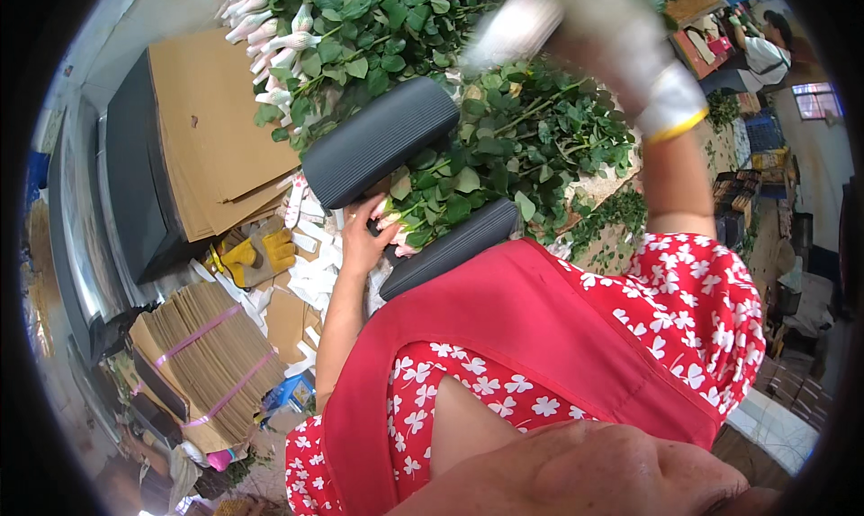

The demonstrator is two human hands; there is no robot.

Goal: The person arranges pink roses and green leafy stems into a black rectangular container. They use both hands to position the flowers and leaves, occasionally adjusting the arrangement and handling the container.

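Two hands work apart: the left hand (362, 239) grips rose stems (423, 215) between dark corrugated sleeves (382, 141). Gloved right hand (621, 48), raised beyond the foliage, blurs; grip unclear

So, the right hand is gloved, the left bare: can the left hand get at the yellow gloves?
Probably yes: the left hand lies near the yellow gloves, only white scraps between.

Workbench (605, 185) heaped with leafy rose stems (531, 129), flat cardboard sheets (211, 120), yellow gloves (256, 253)
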